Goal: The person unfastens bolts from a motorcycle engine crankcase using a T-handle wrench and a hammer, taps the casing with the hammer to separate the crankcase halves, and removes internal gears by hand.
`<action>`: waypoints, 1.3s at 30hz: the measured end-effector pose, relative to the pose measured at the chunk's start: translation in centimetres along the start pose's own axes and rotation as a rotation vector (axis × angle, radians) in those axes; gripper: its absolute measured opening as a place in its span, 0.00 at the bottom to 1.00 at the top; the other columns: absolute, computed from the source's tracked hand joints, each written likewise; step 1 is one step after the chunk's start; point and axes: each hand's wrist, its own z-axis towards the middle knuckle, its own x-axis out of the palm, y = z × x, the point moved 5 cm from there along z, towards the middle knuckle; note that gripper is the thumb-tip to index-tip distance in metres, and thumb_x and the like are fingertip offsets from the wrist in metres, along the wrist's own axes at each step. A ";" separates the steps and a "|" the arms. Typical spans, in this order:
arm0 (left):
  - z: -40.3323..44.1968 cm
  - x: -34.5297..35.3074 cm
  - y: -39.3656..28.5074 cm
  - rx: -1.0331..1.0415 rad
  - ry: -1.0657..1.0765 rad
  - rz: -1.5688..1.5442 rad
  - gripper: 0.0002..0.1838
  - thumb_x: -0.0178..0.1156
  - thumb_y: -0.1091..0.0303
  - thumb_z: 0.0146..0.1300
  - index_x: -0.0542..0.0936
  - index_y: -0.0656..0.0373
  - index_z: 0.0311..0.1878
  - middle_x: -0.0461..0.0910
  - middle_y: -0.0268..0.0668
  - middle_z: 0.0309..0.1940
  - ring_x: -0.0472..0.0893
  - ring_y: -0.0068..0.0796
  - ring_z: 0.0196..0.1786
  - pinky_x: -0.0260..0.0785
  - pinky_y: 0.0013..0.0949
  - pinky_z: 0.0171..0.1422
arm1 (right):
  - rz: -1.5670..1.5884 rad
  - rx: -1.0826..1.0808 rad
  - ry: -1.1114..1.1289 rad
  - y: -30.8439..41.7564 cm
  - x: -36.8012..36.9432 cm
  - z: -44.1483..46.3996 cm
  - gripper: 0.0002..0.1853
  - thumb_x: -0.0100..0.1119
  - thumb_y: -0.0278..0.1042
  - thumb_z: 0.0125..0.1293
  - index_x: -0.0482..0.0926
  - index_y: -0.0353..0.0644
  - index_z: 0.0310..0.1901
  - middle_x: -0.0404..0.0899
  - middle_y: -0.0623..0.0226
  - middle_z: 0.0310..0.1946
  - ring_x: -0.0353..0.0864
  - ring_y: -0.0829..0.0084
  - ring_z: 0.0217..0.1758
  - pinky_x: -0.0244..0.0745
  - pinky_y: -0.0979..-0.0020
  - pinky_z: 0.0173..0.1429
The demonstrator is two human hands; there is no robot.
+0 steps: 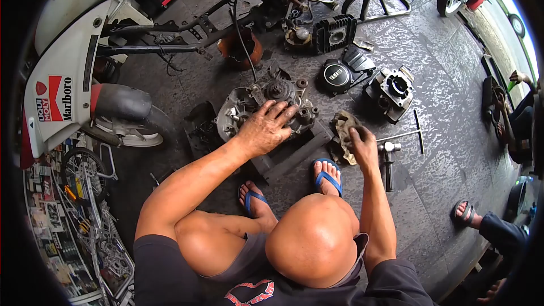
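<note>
My left hand [265, 128] rests on the engine case [229, 116], its fingers spread near the round part [277, 88] at the middle. The case sits on a dark metal stand [294, 153]. To the right, my right hand [360, 141] has its fingers closed at the edge of a dirty brown cloth [344, 130] low over the floor. Just right of that hand lie a T-handled tool [421, 131] and a hammer [389, 164].
Beyond the case are a rusty can [241, 50], a round black cover [336, 76], a finned cylinder head [335, 34] and a cylinder [396, 88]. A motorcycle frame [153, 49] spans the upper left. At right, another person's sandalled foot [466, 213] shows.
</note>
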 end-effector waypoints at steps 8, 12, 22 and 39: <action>0.2 -1.1 0.5 -0.006 -0.079 0.070 0.09 0.61 0.63 0.59 0.83 0.55 0.39 0.72 0.38 0.66 0.68 0.40 0.69 0.56 0.49 0.76 | 0.142 -0.075 0.347 9.7 6.3 -2.5 0.14 0.60 0.36 0.71 0.80 0.30 0.47 0.85 0.55 0.33 0.84 0.71 0.37 0.77 0.68 0.44; 0.4 -2.9 1.8 -0.004 -0.083 0.070 0.10 0.59 0.64 0.59 0.84 0.58 0.40 0.76 0.38 0.61 0.71 0.38 0.67 0.59 0.47 0.74 | -0.040 -0.346 0.383 11.9 8.2 -3.6 0.14 0.63 0.34 0.67 0.79 0.33 0.49 0.85 0.46 0.39 0.84 0.45 0.46 0.78 0.56 0.50; -1.9 -3.9 5.4 -0.604 -0.235 -0.944 0.12 0.66 0.74 0.54 0.79 0.62 0.42 0.79 0.42 0.39 0.80 0.40 0.45 0.72 0.41 0.52 | 0.214 -0.385 0.292 15.6 9.1 -2.2 0.11 0.65 0.26 0.65 0.82 0.37 0.49 0.85 0.55 0.37 0.87 0.62 0.40 0.79 0.66 0.45; -5.4 -0.8 12.5 -1.065 -0.571 -0.769 0.07 0.63 0.73 0.59 0.83 0.62 0.40 0.81 0.39 0.40 0.82 0.36 0.46 0.72 0.34 0.51 | -0.577 -0.833 0.470 22.1 17.5 8.5 0.08 0.58 0.34 0.63 0.81 0.38 0.36 0.80 0.53 0.37 0.81 0.49 0.44 0.76 0.53 0.49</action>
